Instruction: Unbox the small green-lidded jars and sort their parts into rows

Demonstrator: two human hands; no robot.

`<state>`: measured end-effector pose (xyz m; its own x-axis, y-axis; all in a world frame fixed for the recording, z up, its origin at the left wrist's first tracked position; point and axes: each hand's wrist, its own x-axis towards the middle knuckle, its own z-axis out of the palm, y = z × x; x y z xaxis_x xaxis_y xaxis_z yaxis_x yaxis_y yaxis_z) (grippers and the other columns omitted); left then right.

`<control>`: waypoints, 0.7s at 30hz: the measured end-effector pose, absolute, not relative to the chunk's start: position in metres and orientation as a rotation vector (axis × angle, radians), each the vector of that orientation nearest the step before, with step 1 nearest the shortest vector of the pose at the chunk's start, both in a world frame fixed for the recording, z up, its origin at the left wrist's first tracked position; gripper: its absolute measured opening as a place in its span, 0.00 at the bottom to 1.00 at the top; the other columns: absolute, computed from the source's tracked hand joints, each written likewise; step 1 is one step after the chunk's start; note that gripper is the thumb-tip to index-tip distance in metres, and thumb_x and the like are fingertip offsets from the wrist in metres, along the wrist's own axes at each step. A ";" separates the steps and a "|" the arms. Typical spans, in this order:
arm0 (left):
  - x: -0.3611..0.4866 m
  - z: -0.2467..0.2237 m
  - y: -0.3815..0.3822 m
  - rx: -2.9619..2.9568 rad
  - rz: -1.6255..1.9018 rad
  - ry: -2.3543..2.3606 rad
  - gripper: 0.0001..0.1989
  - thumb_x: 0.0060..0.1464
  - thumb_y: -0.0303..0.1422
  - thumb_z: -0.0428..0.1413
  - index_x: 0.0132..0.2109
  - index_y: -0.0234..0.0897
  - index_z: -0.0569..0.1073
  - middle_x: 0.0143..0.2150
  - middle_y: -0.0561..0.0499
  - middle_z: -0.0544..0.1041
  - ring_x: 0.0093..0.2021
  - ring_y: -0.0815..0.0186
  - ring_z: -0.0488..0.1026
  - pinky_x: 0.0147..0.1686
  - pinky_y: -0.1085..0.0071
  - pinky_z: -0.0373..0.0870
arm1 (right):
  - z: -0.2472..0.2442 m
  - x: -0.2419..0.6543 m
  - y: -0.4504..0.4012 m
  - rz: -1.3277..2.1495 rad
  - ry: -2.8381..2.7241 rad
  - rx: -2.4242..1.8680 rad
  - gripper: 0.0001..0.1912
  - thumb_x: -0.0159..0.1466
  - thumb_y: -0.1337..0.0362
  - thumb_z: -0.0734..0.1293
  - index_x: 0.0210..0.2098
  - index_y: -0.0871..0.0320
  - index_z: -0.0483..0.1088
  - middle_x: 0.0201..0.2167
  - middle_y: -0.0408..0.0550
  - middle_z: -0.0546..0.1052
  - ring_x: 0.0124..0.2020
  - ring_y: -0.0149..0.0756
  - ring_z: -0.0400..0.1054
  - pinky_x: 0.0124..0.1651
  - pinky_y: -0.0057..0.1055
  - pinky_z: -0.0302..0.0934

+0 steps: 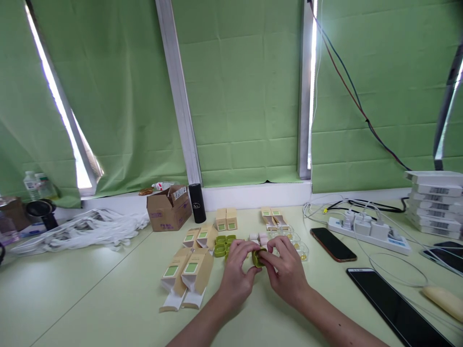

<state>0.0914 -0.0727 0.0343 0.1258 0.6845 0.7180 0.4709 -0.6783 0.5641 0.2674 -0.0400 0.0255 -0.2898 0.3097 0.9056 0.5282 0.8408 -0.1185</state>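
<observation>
Left hand [237, 270] and right hand [287, 267] meet over a pale bench [108, 308], fingers drawn in narrowly on a small olive-green container [257, 259] held between them. The fingertips cover much of it, and whether anything sits inside cannot be made out; both forearms are cut off by the bottom edge.

Just behind the left hand, a cluster of green square cups [220, 246] is partly hidden by the knuckles. Small pale pink and white pieces [263, 237] show between the hands, too blurred to identify. Clear plastic containers [302, 251] with yellowish spots inside are partly masked by the right hand.

To the left, beige cartons [197, 272] with green labels, their print illegible, lie in overlapping pairs, the nearest with white flaps spread. Two more pairs of cartons stand farther back. A brown cardboard box [168, 212] is near a black cylinder [197, 203], whose marking is unreadable.

At right are a dark-screened phone [333, 244], a tablet [394, 306] cropped by the lower edge, a crowded power strip [369, 233] and a stack of white boxes [434, 205] running out of view.
</observation>
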 end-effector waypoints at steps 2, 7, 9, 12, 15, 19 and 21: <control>0.091 0.032 -0.072 2.241 1.577 1.148 0.25 0.50 0.18 0.60 0.53 0.44 0.76 0.51 0.45 0.79 0.54 0.53 0.70 0.54 0.52 0.72 | 0.025 0.267 -0.039 -0.253 -1.895 -0.629 0.13 0.66 0.75 0.62 0.40 0.54 0.76 0.35 0.50 0.69 0.39 0.43 0.62 0.37 0.39 0.60; 0.090 0.031 -0.072 2.303 1.563 1.153 0.24 0.51 0.18 0.59 0.53 0.43 0.76 0.51 0.45 0.80 0.53 0.53 0.71 0.53 0.52 0.72 | 0.025 0.267 -0.039 -0.266 -1.889 -0.628 0.13 0.66 0.76 0.62 0.38 0.54 0.76 0.34 0.49 0.69 0.38 0.42 0.62 0.37 0.38 0.58; 0.090 0.031 -0.072 2.308 1.561 1.153 0.25 0.51 0.18 0.60 0.54 0.44 0.76 0.51 0.45 0.80 0.53 0.53 0.71 0.53 0.52 0.72 | 0.025 0.267 -0.039 -0.263 -1.889 -0.627 0.13 0.67 0.76 0.62 0.37 0.55 0.75 0.33 0.49 0.69 0.37 0.42 0.62 0.36 0.38 0.57; 0.090 0.030 -0.072 2.316 1.568 1.150 0.26 0.51 0.17 0.60 0.54 0.45 0.76 0.51 0.47 0.80 0.53 0.55 0.71 0.54 0.54 0.71 | 0.025 0.265 -0.039 -0.249 -1.888 -0.623 0.12 0.67 0.76 0.61 0.37 0.55 0.73 0.32 0.48 0.69 0.36 0.41 0.61 0.35 0.37 0.56; 0.090 0.030 -0.072 2.316 1.576 1.146 0.25 0.51 0.17 0.60 0.54 0.45 0.76 0.51 0.47 0.80 0.53 0.54 0.71 0.54 0.54 0.71 | 0.023 0.265 -0.038 -0.246 -1.887 -0.620 0.12 0.68 0.76 0.61 0.36 0.56 0.72 0.31 0.48 0.69 0.35 0.40 0.61 0.35 0.37 0.55; 0.091 0.030 -0.072 2.292 1.579 1.170 0.25 0.52 0.18 0.61 0.55 0.45 0.76 0.52 0.47 0.80 0.54 0.54 0.70 0.55 0.52 0.70 | 0.021 0.265 -0.037 -0.260 -1.876 -0.615 0.12 0.69 0.75 0.61 0.35 0.55 0.71 0.30 0.47 0.69 0.34 0.39 0.61 0.35 0.37 0.54; 0.092 0.030 -0.072 2.273 1.581 1.185 0.25 0.52 0.18 0.61 0.55 0.45 0.76 0.52 0.47 0.80 0.54 0.54 0.70 0.56 0.52 0.70 | 0.022 0.265 -0.038 -0.270 -1.864 -0.607 0.12 0.69 0.75 0.60 0.34 0.55 0.71 0.29 0.46 0.68 0.33 0.39 0.60 0.35 0.37 0.53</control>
<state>0.0920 -0.0718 0.0305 0.1429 0.6594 0.7381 0.5236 -0.6832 0.5090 0.2646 -0.0377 0.0223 -0.2654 0.2783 0.9231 0.5287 0.8427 -0.1020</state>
